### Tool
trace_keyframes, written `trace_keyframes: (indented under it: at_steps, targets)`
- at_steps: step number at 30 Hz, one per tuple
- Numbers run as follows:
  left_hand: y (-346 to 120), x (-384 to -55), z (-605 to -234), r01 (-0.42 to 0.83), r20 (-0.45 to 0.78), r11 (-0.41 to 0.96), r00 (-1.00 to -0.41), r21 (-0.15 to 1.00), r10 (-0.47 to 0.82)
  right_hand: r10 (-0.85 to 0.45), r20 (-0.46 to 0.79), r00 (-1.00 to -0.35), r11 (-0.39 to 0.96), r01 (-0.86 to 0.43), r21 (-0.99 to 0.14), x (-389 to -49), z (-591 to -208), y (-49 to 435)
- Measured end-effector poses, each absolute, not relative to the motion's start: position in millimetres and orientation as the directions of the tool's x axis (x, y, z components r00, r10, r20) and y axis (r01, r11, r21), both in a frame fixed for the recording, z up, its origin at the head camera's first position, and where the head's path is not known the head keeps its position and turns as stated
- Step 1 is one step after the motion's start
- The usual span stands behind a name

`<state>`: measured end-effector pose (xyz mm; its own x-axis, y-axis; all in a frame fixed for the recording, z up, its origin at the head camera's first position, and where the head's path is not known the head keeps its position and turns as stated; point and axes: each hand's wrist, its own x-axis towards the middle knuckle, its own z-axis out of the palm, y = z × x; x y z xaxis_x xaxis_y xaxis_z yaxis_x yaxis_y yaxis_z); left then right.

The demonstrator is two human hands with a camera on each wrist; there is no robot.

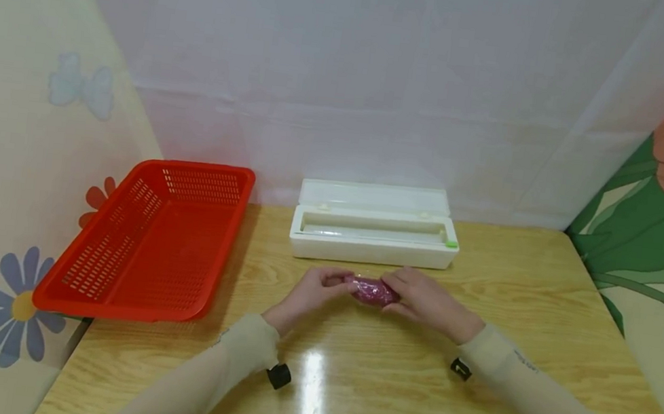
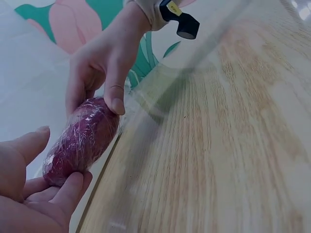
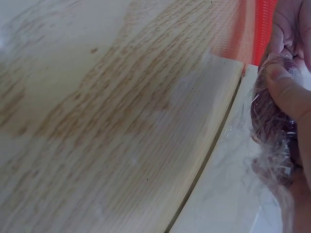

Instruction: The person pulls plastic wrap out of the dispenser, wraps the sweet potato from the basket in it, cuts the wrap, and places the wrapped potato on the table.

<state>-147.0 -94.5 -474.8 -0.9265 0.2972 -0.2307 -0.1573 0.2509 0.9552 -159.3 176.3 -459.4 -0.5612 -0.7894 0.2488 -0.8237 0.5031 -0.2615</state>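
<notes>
A purple-red sweet potato (image 1: 374, 292) in wrinkled cling film is held between both hands just in front of a white film dispenser (image 1: 373, 249). My right hand (image 1: 428, 302) grips its right end, the thumb (image 3: 282, 80) pressing on the film. Loose film trails off that end in the right wrist view. At the other end is my left hand (image 1: 313, 291); in the left wrist view its bent fingers (image 2: 68, 194) lie against the underside of the sweet potato (image 2: 82, 138), while the thumb (image 2: 31, 143) stands apart from it.
The dispenser's lid (image 1: 376, 198) is raised against the white cloth (image 1: 358, 87) behind; a small green piece (image 1: 451, 244) sits at its right end. To the left, a red plastic basket (image 1: 180, 244) stands on the wooden table (image 1: 541, 313). Floral panels flank both sides.
</notes>
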Motion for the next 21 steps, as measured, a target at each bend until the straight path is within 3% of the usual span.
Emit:
trace_keyframes:
  at_steps: [9,15,21]
  targets:
    - [-95.9,-148.0,-476.2,-0.160,-0.240,0.214,-0.871,0.963,0.429,-0.808,0.268,-0.525,0.468,-0.848,-0.249,-156.1,-456.7,169.6]
    - [-100.2,-150.0,-482.3,-0.292,-0.236,-0.005,-0.786,0.957,0.572,-0.819,0.268,-0.508,0.463,-0.860,-0.215,-155.1,-458.4,168.3]
    - [-99.3,-148.2,-484.2,-0.388,-0.294,-0.047,-0.768,0.920,0.569,-0.814,0.253,-0.523,0.471,-0.849,-0.241,-155.0,-461.2,167.3]
